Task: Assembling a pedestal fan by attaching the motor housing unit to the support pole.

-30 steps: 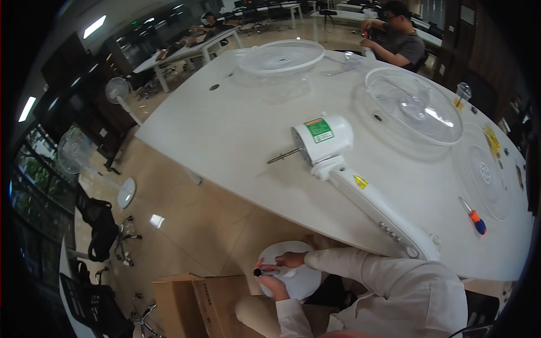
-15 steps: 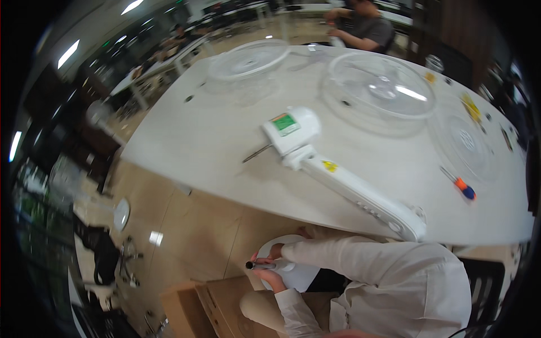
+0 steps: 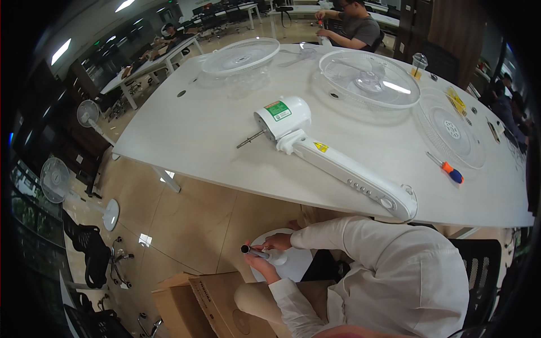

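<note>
Below the table's near edge, my left hand [image 3: 263, 267] is closed around a short metal tube [image 3: 257, 253] with a dark open end. My right hand [image 3: 276, 242] is closed at the same tube, its fingertips partly hidden. The tube rises from the white round base [image 3: 296, 263] of a stand fan, which is tilted toward me near my legs. On the table above lies the white fan motor head [image 3: 284, 117], its thin metal shaft pointing left. A long white control column [image 3: 352, 177] with several buttons is joined to it.
The white table [image 3: 197, 152] holds fan grilles [image 3: 369, 79], a clear fan blade [image 3: 304, 53], a screwdriver [image 3: 452, 173], a yellow packet [image 3: 455, 101] and a plastic cup [image 3: 418, 65]. A cardboard box [image 3: 217, 301] stands by my left leg. Across the table sits a person [image 3: 358, 28].
The view has shifted slightly, so the table and its things sit a little further left and higher. Both hands stay on the tube, with the right hand slightly shifted along it.
</note>
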`<act>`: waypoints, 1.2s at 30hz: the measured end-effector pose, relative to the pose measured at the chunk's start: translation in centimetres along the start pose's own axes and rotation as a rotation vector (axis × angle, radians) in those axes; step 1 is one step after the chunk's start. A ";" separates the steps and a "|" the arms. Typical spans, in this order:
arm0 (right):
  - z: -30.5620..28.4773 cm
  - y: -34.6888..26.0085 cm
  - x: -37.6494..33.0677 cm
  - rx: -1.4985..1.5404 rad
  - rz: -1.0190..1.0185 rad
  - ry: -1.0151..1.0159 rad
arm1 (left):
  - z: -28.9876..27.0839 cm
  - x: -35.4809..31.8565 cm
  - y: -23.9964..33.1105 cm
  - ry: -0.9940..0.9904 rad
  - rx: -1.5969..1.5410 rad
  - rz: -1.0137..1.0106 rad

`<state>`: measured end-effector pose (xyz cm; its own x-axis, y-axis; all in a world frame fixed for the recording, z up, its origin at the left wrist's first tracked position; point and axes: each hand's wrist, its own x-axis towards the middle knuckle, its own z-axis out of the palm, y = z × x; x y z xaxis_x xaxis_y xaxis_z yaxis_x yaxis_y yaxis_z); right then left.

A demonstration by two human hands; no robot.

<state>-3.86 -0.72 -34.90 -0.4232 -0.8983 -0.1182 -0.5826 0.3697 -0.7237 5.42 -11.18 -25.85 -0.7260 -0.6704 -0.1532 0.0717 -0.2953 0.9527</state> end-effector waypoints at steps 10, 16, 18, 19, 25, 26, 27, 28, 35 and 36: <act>-3.7 -0.7 0.0 -0.125 -0.260 -0.041 | -1.6 -2.5 -0.1 -0.131 0.132 0.265; -3.3 1.4 0.9 -0.236 -0.417 0.027 | -0.3 -3.6 0.8 -0.191 0.158 0.302; -3.3 1.3 0.6 -0.200 -0.449 0.080 | -0.4 -3.5 0.3 -0.177 0.210 0.297; -3.5 1.1 0.3 -0.169 -0.473 0.133 | -0.2 -3.4 0.3 -0.168 0.254 0.289; -5.2 0.5 0.8 -0.057 -0.303 -0.152 | 1.2 -3.1 -0.6 -0.037 0.213 0.224; -7.1 -2.1 0.0 -0.001 -0.242 -0.168 | 1.0 -3.1 0.0 0.001 0.194 0.207; -5.4 -1.2 0.7 0.011 -0.257 -0.188 | 0.4 -2.9 -0.4 0.027 0.204 0.203; -4.9 0.6 0.8 0.058 -0.254 -0.140 | 0.9 -2.6 -1.0 -0.013 0.183 0.210; -3.1 3.6 4.6 0.160 0.095 -0.393 | 1.7 -2.2 -0.3 -0.026 0.153 0.178; -2.9 3.5 4.6 0.218 0.085 -0.422 | 1.5 -2.3 -0.2 -0.033 0.157 0.184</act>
<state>-9.82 -2.88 -35.97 -0.1182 -0.9016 -0.4162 -0.3800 0.4283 -0.8199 6.01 -8.53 -25.32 -0.7330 -0.6794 0.0328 0.0991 -0.0590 0.9933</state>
